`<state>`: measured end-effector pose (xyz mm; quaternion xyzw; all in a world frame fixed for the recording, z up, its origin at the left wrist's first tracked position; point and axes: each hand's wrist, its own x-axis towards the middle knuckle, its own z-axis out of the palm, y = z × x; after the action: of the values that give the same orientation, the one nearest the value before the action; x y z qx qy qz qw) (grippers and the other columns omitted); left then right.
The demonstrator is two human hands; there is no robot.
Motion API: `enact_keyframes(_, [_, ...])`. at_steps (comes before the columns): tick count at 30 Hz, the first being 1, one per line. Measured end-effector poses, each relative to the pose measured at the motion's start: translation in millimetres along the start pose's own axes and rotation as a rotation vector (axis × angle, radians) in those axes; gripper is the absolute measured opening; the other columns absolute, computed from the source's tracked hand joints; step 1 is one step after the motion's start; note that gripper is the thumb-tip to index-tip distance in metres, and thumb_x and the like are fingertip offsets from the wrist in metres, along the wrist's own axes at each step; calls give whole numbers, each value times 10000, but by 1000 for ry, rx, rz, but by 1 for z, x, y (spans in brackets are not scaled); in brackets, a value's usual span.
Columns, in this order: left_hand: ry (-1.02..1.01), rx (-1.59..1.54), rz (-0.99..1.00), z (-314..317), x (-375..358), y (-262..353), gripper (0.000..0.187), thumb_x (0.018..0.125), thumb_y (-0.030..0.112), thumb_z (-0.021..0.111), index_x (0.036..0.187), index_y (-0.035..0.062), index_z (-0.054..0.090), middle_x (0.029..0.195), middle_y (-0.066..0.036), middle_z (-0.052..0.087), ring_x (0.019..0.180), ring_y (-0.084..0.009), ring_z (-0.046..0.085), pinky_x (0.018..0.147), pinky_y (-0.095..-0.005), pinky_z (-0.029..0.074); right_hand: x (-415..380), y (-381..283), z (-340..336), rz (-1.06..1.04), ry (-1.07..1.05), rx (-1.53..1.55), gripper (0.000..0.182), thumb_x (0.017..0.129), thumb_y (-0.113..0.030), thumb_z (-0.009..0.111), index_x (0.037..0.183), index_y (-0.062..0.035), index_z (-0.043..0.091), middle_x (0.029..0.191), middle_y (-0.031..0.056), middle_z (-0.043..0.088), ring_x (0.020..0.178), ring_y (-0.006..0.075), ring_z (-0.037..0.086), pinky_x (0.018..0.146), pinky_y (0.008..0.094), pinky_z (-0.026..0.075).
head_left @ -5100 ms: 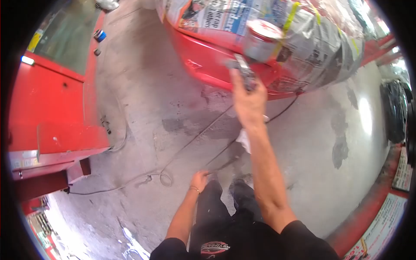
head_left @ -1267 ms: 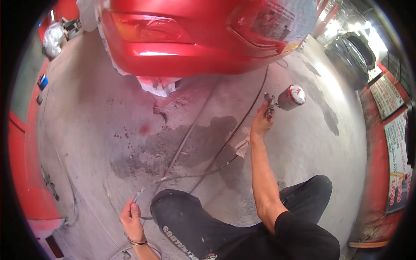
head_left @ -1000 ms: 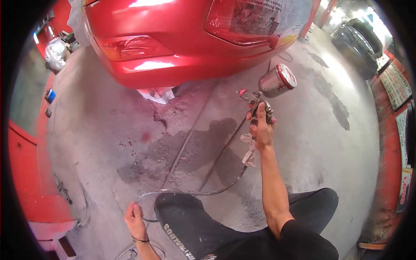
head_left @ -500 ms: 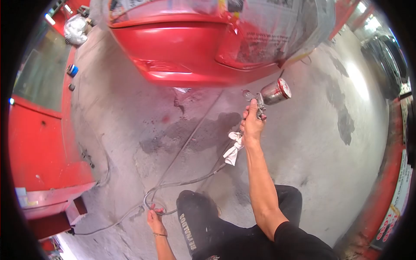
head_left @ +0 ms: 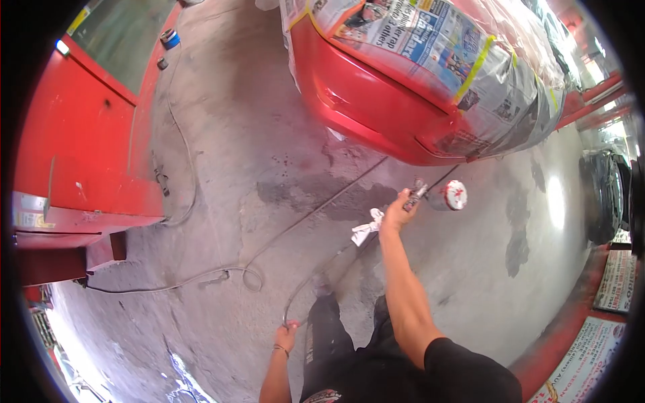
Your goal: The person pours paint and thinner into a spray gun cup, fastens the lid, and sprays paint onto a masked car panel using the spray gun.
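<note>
My right hand (head_left: 398, 213) is wrapped round the handle of a spray gun (head_left: 416, 193), whose cup (head_left: 455, 195) is smeared red and white on its lid and tilts to the right. Below that hand a white cloth (head_left: 367, 227) is tied near the handle. An air hose (head_left: 295, 290) hangs from there down to my left hand (head_left: 287, 334), closed round it beside my leg. Just beyond the gun is a glossy red car bumper (head_left: 376, 101), apart from it. Masking newspaper (head_left: 430, 40) covers the car above the bumper, edged with yellow tape.
More hose (head_left: 181, 285) loops over the stained concrete floor (head_left: 222, 168). On the left stands a red cabinet-like structure (head_left: 80, 141) with a blue-banded can (head_left: 170, 39) by it. Black car parts (head_left: 601, 195) and printed signs (head_left: 578, 363) line the right side.
My view has turned and risen: the bumper now sits further right, and my legs look straighter. Both hands keep their hold, and the hose loop at my left hand has opened out.
</note>
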<state>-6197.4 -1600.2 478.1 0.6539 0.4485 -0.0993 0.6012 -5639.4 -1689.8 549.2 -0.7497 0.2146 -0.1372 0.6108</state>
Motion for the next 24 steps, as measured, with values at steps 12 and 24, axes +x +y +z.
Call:
enact_keyframes(12, [77, 196, -53, -29, -11, -26, 242, 994, 106, 694, 1212, 12, 738, 1040, -187, 787, 1004, -265, 744, 905, -387, 558, -105, -88, 6, -215, -731, 191, 580, 1054, -411, 709, 1496, -62, 569, 1277, 193, 741, 1107, 289, 746, 943, 396, 566])
enact_keyframes(24, [-185, 1137, 237, 188, -28, 124, 172, 1013, 226, 665, 1117, 96, 709, 1070, -212, 756, 1046, -451, 703, 880, -531, 553, 110, -20, -418, 22, -963, -98, 581, 1045, -304, 725, 1579, -161, 549, 1251, 125, 756, 939, 196, 692, 876, 351, 557])
